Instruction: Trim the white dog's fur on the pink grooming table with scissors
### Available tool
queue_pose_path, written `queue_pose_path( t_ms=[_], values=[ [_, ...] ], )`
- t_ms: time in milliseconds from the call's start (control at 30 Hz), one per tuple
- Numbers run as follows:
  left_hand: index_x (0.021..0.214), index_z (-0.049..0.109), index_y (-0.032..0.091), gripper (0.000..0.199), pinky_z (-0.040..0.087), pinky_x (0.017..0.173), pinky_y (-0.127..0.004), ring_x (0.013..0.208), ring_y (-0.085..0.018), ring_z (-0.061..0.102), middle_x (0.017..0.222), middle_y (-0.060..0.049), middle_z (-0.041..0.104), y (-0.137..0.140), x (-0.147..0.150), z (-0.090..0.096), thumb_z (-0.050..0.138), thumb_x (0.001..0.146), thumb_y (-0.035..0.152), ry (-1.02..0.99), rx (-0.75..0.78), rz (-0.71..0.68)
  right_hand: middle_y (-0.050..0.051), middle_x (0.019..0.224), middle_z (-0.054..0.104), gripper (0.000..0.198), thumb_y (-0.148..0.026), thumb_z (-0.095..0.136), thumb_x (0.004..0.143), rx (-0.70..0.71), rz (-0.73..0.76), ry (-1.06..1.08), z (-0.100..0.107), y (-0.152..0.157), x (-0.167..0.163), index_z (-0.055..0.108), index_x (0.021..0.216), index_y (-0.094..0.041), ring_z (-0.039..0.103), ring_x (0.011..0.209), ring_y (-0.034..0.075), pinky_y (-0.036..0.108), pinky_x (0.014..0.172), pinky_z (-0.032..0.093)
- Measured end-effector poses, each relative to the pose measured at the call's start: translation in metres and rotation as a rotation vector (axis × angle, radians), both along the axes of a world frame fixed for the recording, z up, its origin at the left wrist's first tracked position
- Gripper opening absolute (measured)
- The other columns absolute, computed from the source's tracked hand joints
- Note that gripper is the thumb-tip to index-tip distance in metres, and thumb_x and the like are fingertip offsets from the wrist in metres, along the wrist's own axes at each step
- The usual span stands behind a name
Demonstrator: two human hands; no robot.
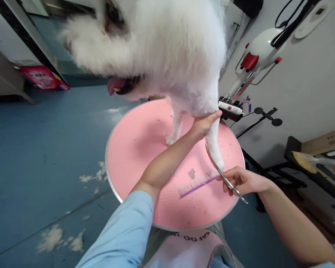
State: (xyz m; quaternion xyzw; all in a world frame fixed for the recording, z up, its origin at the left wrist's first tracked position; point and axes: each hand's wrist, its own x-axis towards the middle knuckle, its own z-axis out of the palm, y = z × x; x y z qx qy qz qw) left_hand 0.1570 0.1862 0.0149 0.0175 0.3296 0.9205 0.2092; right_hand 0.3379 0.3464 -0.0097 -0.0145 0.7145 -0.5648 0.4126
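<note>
A white fluffy dog stands on the round pink grooming table, its head turned left and its mouth open with the tongue out. My left hand is closed around the upper part of its near front leg. In my right hand is a pair of metal scissors. Their blades point up along the lower part of that leg, beside the paw. A purple-backed comb extends left from my right fingertips over the tabletop; whether the fingers grip its end I cannot tell.
Clumps of cut white fur lie on the blue floor. Behind the table's right side are a black tool holder and a white machine with red parts on an arm. A dark shelf carries a cardboard box.
</note>
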Motion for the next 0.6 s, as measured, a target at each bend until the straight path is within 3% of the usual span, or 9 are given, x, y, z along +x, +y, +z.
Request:
queue_pose_path(
  t_ms=[100,333,600],
  values=[
    [0.074,0.064,0.015,0.019,0.047,0.087,-0.03,0.09,-0.02,0.063,0.071,-0.004,0.063,0.001,-0.001,-0.002,0.082,0.073,0.014,0.115,-0.04,0.027,0.006,0.087,0.07,0.052,-0.039,0.082,0.071,0.072,0.026,-0.004,0.002,-0.004,-0.001,0.071,0.113,-0.011,0.063,0.068,0.011,0.021,0.061,0.05],
    [0.073,0.06,0.017,0.022,0.048,0.086,-0.031,0.093,-0.021,0.063,0.068,-0.003,0.062,0.002,-0.002,-0.005,0.082,0.073,0.018,0.151,-0.083,0.038,0.001,0.075,0.065,0.031,-0.031,0.073,0.073,0.182,0.039,0.132,-0.002,-0.008,0.005,0.072,0.098,-0.012,0.056,0.061,0.01,0.021,0.057,0.047],
    [0.074,0.061,0.014,0.02,0.048,0.093,-0.033,0.095,-0.02,0.062,0.08,-0.006,0.065,0.001,0.0,-0.003,0.081,0.076,0.016,0.157,-0.054,0.065,-0.003,0.066,0.058,0.027,-0.023,0.068,0.073,0.237,0.015,0.206,-0.005,-0.014,0.008,0.07,0.098,-0.013,0.05,0.059,0.009,0.023,0.061,0.047]
  ],
)
